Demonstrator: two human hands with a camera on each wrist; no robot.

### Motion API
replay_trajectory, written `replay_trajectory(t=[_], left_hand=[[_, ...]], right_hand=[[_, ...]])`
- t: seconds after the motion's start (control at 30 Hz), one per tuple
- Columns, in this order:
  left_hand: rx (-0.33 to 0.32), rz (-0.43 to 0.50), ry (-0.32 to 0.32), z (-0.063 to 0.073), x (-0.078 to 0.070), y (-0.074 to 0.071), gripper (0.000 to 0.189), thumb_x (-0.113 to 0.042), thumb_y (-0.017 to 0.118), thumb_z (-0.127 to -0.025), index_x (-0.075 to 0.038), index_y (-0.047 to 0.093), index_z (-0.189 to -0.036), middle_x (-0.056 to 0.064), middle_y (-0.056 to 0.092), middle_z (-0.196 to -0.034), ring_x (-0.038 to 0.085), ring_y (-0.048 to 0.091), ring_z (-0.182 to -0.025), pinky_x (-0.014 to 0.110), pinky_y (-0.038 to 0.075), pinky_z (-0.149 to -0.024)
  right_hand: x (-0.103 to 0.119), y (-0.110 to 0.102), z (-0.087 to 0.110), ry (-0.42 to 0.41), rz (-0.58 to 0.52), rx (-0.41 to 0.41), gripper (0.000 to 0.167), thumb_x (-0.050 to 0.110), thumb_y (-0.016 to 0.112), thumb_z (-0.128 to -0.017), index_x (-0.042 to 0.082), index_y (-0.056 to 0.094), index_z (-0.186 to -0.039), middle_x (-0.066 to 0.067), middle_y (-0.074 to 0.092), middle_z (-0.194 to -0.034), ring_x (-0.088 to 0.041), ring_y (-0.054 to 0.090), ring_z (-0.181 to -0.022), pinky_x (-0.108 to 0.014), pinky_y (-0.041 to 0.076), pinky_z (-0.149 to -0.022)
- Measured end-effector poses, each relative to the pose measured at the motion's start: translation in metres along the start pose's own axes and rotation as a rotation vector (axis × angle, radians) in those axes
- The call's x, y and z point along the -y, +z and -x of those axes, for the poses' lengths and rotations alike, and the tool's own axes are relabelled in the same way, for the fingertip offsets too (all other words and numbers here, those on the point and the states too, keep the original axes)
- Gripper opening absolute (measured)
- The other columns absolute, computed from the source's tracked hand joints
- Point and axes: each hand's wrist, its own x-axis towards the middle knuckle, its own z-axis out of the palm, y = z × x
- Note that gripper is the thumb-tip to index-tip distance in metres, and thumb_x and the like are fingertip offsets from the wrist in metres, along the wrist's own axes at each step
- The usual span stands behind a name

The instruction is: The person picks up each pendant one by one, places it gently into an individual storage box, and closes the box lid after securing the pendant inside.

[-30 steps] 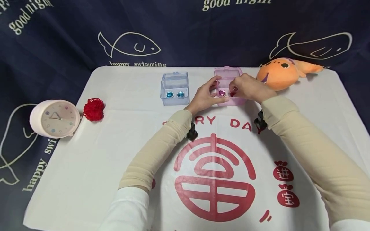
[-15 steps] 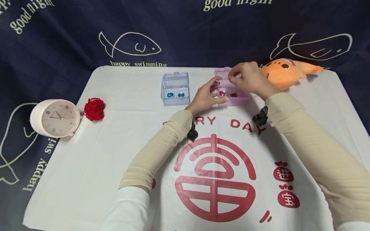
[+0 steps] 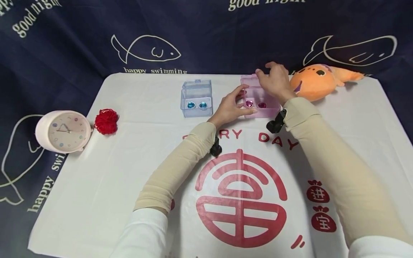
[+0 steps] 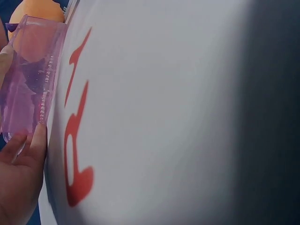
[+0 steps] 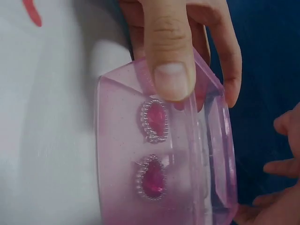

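Observation:
A pink see-through box [image 3: 266, 113] stands near the table's far edge, its hinged lid [image 3: 250, 81] up. Inside lie two pink gems [image 5: 153, 178] with clear beaded rims. My left hand [image 3: 229, 109] holds the box at its left end, thumb along the front and fingers behind; in the left wrist view that hand [image 4: 21, 183] is at the lower left. Fairly straight fingers of my right hand [image 3: 275, 80] are at the raised lid; in the right wrist view the right hand [image 5: 283, 187] is partly cut off, and whether it presses the lid I cannot tell.
Left of the pink box stands an open blue box [image 3: 196, 99] holding two blue gems. An orange plush toy [image 3: 313, 83] lies just right of my right hand. Red yarn [image 3: 106, 122] and a white clock [image 3: 66, 131] sit at the table's left.
My right hand has risen from the pink gem inside the box up to the lid, its fingers spreading. The right gem now lies uncovered. My left hand has stayed on the box.

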Motion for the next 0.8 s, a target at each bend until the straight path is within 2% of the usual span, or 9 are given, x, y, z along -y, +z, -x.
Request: replay_trajectory(t=[0.13,0.33,0.47,0.6,0.8], left_hand=[[0.005,0.006,-0.005,0.0,-0.001,0.0,0.083,-0.018,0.086,-0.073,-0.018,0.04,-0.143,0.012,0.046,-0.144,0.019,0.046,-0.134,0.023,0.049,-0.103],[0.008,0.025,-0.02,0.0,-0.003,0.0,0.086,-0.017,0.086,-0.072,-0.019,0.039,-0.145,0.012,0.044,-0.146,0.02,0.044,-0.135,0.026,0.048,-0.105],[0.008,0.031,-0.022,0.001,-0.004,0.001,0.086,-0.017,0.086,-0.072,-0.02,0.039,-0.144,0.011,0.045,-0.145,0.019,0.044,-0.134,0.024,0.048,-0.104],[0.0,0.023,-0.012,0.001,-0.004,0.002,0.084,-0.018,0.086,-0.073,-0.019,0.04,-0.143,0.011,0.046,-0.144,0.019,0.046,-0.133,0.022,0.048,-0.103],[-0.011,0.006,-0.005,0.002,-0.002,0.002,0.084,-0.019,0.085,-0.074,-0.019,0.037,-0.143,0.012,0.046,-0.143,0.02,0.046,-0.133,0.02,0.048,-0.103]], right_hand=[[-0.006,0.001,-0.005,0.107,0.021,0.045,0.076,0.049,0.042,-0.097,-0.001,0.024,-0.151,-0.019,0.027,-0.157,-0.033,0.026,-0.145,-0.049,0.024,-0.121],[-0.01,0.001,-0.009,0.194,0.013,0.081,0.078,0.052,0.041,-0.096,0.0,0.026,-0.151,-0.019,0.029,-0.156,-0.033,0.031,-0.143,-0.046,0.026,-0.121],[-0.012,0.001,-0.009,0.207,-0.003,0.113,0.077,0.052,0.04,-0.096,0.001,0.025,-0.151,-0.02,0.036,-0.152,-0.032,0.036,-0.139,-0.045,0.029,-0.12],[-0.013,0.001,-0.009,0.191,-0.049,0.109,0.074,0.049,0.042,-0.096,0.002,0.026,-0.151,-0.02,0.041,-0.149,-0.032,0.041,-0.136,-0.043,0.03,-0.119],[-0.013,-0.003,-0.009,0.173,-0.073,0.073,0.081,0.052,0.039,-0.096,0.003,0.012,-0.154,-0.017,0.022,-0.159,-0.033,0.024,-0.146,-0.045,0.02,-0.123]])
